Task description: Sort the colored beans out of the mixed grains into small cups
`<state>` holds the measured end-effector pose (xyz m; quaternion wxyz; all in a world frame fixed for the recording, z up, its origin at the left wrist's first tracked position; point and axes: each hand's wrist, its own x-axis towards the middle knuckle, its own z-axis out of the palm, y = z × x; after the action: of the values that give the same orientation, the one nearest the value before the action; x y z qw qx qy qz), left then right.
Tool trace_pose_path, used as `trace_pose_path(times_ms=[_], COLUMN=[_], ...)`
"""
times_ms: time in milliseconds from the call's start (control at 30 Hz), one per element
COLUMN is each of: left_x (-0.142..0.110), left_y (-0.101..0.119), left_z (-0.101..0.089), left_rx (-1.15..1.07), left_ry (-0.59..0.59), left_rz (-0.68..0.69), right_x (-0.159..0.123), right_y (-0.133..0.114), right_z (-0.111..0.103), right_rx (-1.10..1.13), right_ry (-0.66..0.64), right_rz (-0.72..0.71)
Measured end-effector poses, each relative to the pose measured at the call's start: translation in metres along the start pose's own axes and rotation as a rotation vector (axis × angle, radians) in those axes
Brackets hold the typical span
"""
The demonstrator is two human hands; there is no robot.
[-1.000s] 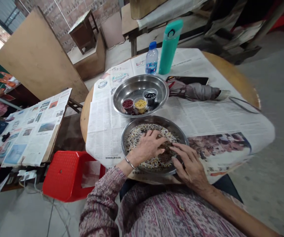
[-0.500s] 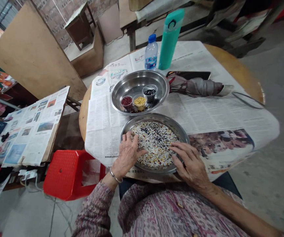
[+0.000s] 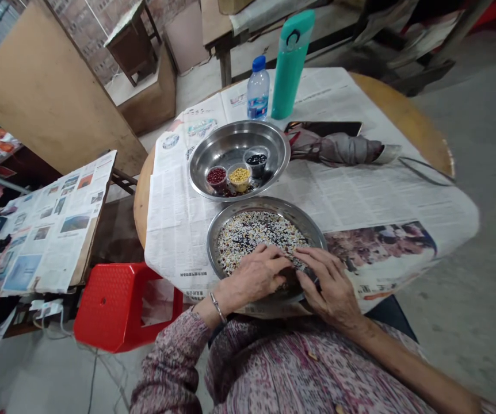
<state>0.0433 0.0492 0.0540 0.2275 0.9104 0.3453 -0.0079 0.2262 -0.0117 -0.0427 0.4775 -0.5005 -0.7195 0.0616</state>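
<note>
Two bare hands work at a round, shallow stainless-steel bowl [image 3: 311,230] spread with mixed white, black, yellow and dark red grains [image 3: 252,233]. It sits at the near edge of a round wooden table [image 3: 386,103] covered with printed newspaper [image 3: 403,190]. The left hand [image 3: 260,273], below a silver metal bangle [image 3: 217,307] and a purple-and-white patterned knitted sleeve [image 3: 179,345], reaches over the near part of the bowl with curled fingers; whether it grips any grains cannot be told. The right hand [image 3: 329,282] is loosely open over the bowl's right side, fingers bent, thumb apart, fingertips close to the left hand's.

Just beyond stands a second stainless-steel bowl [image 3: 207,146], holding three clear plastic cups: one of dark red beans [image 3: 216,177], one of yellow grains [image 3: 239,175], one of black grains [image 3: 256,162]. Behind it, a blue-capped clear plastic bottle [image 3: 258,95] and a tall turquoise flask [image 3: 292,69] stand side by side. To the right lie a dark, flat phone-like object [image 3: 323,128] and a rolled grey fabric bundle [image 3: 343,149] with a strap. A red plastic stool [image 3: 105,305] stands left of the table.
</note>
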Motion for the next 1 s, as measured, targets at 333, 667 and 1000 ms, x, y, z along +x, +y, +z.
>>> trace_pose_path(times_ms=[333,667,1000], left_x=[0.025,-0.043,-0.004], left_y=[-0.029,-0.013,0.005], left_z=[-0.004,-0.022,0.001], left_rx=[0.204,0.153,0.095], left_ry=[0.090,0.049,-0.012], left_rz=[-0.165,-0.458,-0.233], right_x=[0.003,0.003,0.003], right_y=[-0.002,-0.003,-0.003], right_z=[-0.002,-0.004,-0.003], right_rx=[-0.027,-0.028,-0.038], right_ry=[-0.007,-0.027,-0.009], right_rz=[-0.034,-0.038,-0.055])
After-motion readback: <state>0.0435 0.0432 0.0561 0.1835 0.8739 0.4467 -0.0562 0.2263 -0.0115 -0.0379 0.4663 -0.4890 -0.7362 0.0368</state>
